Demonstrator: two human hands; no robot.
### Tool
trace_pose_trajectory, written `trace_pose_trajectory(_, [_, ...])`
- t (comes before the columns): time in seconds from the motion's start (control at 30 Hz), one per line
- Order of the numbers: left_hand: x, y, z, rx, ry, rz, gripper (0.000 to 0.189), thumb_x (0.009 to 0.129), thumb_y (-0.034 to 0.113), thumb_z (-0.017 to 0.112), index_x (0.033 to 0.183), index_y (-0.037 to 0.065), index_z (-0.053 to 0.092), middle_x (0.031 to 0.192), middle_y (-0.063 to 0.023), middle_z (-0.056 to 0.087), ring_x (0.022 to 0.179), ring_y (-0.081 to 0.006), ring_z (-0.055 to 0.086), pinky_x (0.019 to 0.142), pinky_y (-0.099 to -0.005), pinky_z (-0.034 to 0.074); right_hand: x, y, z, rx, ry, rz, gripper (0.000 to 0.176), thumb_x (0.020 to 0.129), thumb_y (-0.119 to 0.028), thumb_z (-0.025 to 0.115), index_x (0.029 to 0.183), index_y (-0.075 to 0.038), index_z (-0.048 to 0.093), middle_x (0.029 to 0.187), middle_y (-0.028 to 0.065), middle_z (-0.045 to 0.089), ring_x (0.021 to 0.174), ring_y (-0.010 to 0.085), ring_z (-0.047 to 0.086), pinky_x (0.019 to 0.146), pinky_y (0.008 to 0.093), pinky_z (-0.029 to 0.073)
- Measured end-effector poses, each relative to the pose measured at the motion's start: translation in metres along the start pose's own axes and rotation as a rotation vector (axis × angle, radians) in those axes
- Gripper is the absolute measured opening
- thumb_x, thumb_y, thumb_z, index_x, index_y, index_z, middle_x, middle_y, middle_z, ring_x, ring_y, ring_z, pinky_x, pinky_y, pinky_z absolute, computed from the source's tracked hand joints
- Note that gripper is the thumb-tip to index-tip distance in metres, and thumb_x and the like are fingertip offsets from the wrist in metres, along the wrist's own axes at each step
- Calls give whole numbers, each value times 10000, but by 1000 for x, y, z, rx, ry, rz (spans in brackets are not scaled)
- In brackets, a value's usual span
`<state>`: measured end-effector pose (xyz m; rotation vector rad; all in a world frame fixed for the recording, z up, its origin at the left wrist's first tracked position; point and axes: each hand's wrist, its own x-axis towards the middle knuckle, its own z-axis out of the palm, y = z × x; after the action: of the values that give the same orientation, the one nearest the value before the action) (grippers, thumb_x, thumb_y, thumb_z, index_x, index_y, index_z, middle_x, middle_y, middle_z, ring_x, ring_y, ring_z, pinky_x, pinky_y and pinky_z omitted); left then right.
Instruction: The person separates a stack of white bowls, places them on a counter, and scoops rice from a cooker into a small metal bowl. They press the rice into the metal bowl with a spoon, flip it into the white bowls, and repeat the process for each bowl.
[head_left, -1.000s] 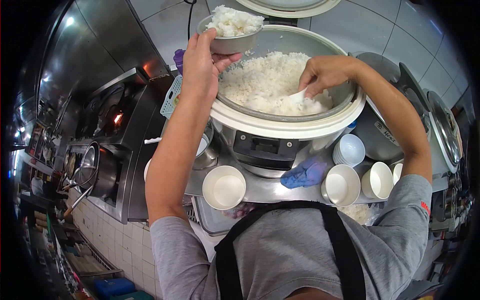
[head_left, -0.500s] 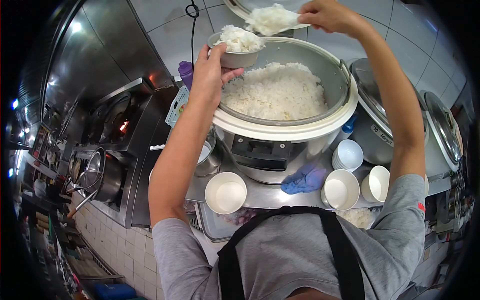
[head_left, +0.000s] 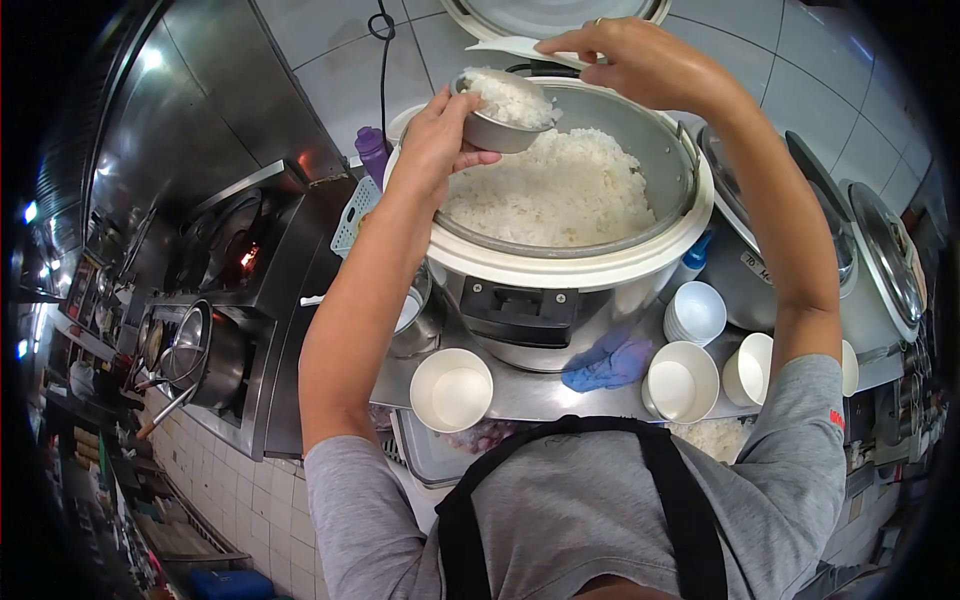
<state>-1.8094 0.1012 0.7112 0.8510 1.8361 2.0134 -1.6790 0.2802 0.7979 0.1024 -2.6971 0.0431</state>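
One hand (head_left: 437, 132), the left, gripped a round silver-metal bowl (head_left: 500, 134) of white rice (head_left: 510, 98); the right (head_left: 645, 65), a flat white paddle (head_left: 508, 45).

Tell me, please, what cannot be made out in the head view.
Head view:
Metal bowl: inside bottom, hidden under rice.
White spatula: grip end, hidden by right hand.
Lid: far part, cut off by top edge.
Label: last letters, hidden by right arm.
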Motion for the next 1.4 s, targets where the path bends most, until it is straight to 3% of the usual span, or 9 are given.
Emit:
trace_pose_trajectory(0.07, [2,0,-1,-9,-22,-9,679,848,253,526,1405,-33,266,1012,-143,563,747,-195,620,612,-273,574,-8,10,15,-18,11,-146,439,803,-31,594,1221,-164,596,982,162,640,885,311,610,824,409,477])
trace_pose_trajectory(0.27, [-13,11,0,-62,-10,34,412,889,266,498,1135,-64,478,1051,-181,523,846,-264,609,645,-318,590,-16,18,33,12,36,-179,497,809,-16,597,1246,-251,576,1009,108,618,855,268,587,787,418,472])
trace_pose_trajectory(0.67, [-17,12,0,-125,72,119,437,900,321,436,1133,-44,492,1019,-154,557,835,-237,611,587,-322,546,-17,29,44,52,244,-471,551,813,-18,596,1293,-279,533,949,53,592,710,208,554,640,366,469])
trace_pose_trajectory(0.77, [-18,11,3,-76,93,176,429,908,331,420,1127,-27,507,985,-133,585,799,-215,617,580,-320,538,-14,31,22,284,135,-187,542,832,-34,577,1328,-241,503,889,70,589,722,232,535,664,362,445])
trace_pose_trajectory(0.93, [-22,11,3,-33,25,228,460,916,298,400,1285,23,422,1069,-154,583,864,-226,625,600,-333,568,-14,33,54,138,159,-415,477,887,-86,533,1345,-207,483,855,85,598,669,187,529,639,352,467])
trace_pose_trajectory(1.07, [-8,2,-2,-89,121,189,492,920,276,401,1340,24,352,1150,-179,551,921,-258,626,617,-342,581,7,65,42,177,290,25,383,901,-88,488,1281,-121,527,936,158,649,705,279,617,736,395,512])
trace_pose_trajectory(1.17, [-9,5,-7,-147,176,219,434,924,296,402,1191,-45,440,1125,-201,520,963,-275,594,703,-359,580,6,61,50,-326,-56,70,339,889,-87,500,1221,-100,572,938,149,665,780,277,651,729,419,511])
trace_pose_trajectory(1.2, [-5,3,-10,-163,187,240,433,924,269,397,1208,-56,407,1114,-211,517,983,-292,584,720,-377,584,1,58,69,-262,13,-169,311,869,-84,519,1162,-121,618,907,131,673,813,268,645,788,434,470])
trace_pose_trajectory(1.4, [-1,0,-15,-194,205,276,433,915,285,412,1235,-4,363,1115,-195,539,902,-287,627,659,-356,577,-23,-16,86,-127,-446,-410,267,825,-99,578,1077,-86,666,852,113,680,842,245,616,881,417,355])
